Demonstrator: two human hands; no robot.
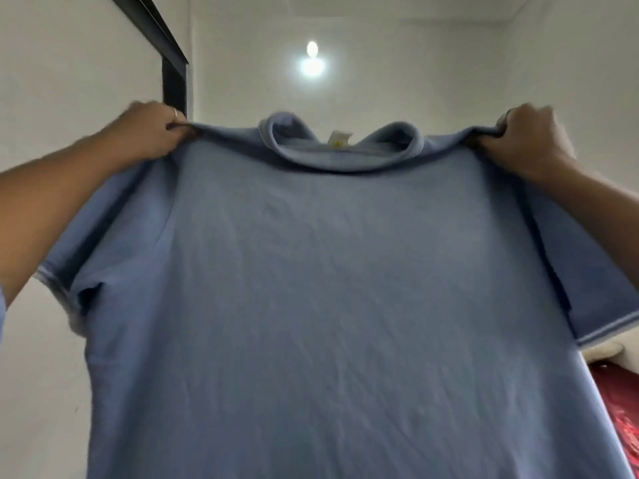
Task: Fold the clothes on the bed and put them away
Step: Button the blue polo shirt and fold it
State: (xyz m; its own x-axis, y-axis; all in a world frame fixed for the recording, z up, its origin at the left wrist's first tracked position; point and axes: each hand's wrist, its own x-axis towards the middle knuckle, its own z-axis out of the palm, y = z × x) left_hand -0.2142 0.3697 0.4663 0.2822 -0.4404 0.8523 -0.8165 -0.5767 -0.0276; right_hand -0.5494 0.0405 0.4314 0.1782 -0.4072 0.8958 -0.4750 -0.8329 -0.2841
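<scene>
White walls (432,63); a lit bulb (312,50) glows high up; a black frame (173,63) at left.

Soft matt knit cloth on the blue polo shirt (328,288), paler ribbed cuffs; matt black metal frame (174,81) at 11 o'clock.

At about four o'clock in the view, a small strip of a bed covered in a red patterned fabric (622,420) shows past the hanging cloth that hides the rest of it. Directly on the red cover, at its far end toward three o'clock, lies a cream-white soft item (603,352), only partly seen; whether it is a pillow or bedding cannot be told.
</scene>
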